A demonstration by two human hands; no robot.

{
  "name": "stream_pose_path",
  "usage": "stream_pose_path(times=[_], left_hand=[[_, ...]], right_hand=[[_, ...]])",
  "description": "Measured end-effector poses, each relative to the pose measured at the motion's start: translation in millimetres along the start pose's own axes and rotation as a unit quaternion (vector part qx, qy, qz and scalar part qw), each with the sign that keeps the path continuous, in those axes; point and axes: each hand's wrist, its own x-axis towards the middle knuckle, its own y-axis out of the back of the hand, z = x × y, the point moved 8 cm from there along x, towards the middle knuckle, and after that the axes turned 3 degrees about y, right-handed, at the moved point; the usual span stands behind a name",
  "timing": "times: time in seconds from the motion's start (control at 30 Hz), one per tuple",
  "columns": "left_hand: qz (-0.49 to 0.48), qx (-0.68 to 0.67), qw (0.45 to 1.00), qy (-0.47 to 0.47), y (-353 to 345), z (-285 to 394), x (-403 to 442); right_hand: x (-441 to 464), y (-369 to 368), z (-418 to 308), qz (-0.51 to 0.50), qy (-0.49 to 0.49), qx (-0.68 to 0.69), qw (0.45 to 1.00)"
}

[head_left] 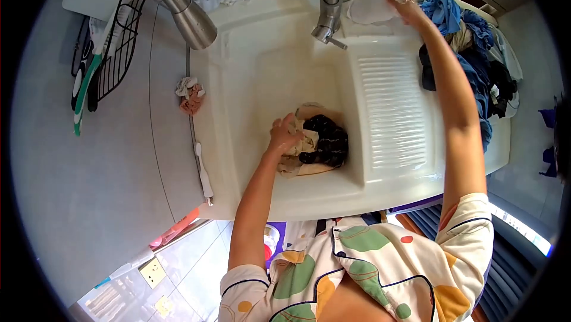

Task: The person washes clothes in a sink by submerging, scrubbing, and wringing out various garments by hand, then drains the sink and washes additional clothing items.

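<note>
In the head view, my left hand [286,134] hovers at the left side of a wet bundle in the sink, fingers apart and holding nothing that I can see. The bundle has a black cloth [329,140] on its right and a beige cloth [308,143] beside my fingers. My right hand [405,8] reaches to the back right ledge, with its fingers curled around something small and whitish that I cannot make out. Just left of it lies a whitish, rounded item [372,8]. A pile of blue clothes [443,12] is close on its right.
A ribbed washboard [392,113] is moulded into the white sink [238,194]. The tap [329,15] stands at the back, and a thick metal spout [187,18] overhangs the left side. A white brush [203,173] and crumpled cloths [190,94] lie on the left rim.
</note>
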Motion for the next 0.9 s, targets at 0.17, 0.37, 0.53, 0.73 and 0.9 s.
stream_pose_path(times=[0.17, 0.37, 0.53, 0.73, 0.9], left_hand=[[-0.157, -0.015, 0.987, 0.02, -9, -16, -21], [-0.155, -0.393, 0.899, 0.116, 26, -29, -13], [-0.091, -0.691, 0.708, 0.111, 87, 29, 2], [0.038, -0.612, 0.781, 0.12, 106, 14, 25], [-0.078, -0.576, 0.798, 0.16, 31, -32, 21]], right_hand=[[-44, -12, -34, 0.014, 0.193, -0.553, 0.81], [-175, -126, 15, -0.269, 0.141, -0.28, 0.911], [-229, -242, 62, -0.457, -0.011, 0.066, 0.887], [-174, -268, 60, -0.334, -0.123, 0.249, 0.901], [-137, -244, 104, -0.195, 0.045, -0.431, 0.88]])
